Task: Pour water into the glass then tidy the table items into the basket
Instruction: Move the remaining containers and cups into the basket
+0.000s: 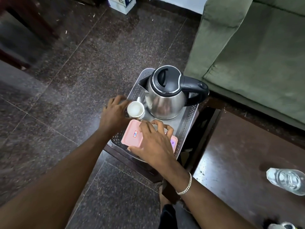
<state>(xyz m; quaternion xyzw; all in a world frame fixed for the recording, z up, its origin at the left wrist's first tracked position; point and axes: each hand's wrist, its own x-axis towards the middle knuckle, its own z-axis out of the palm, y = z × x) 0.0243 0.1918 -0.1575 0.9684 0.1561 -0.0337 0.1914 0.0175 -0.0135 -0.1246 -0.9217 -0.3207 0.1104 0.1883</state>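
A grey perforated basket rests on a low dark stool and holds three items. A steel electric kettle with a black lid and handle stands at its far end. A white cup stands upright left of the kettle. My left hand is against the cup's left side, fingers around it. A pink lidded box lies at the near end, and my right hand rests on top of it, fingers curled over its edges. A clear glass with water stands on the dark table at the right.
The dark wooden table fills the lower right. A green sofa stands behind it. Speckled dark floor lies left of the basket, with a white carton at the far top.
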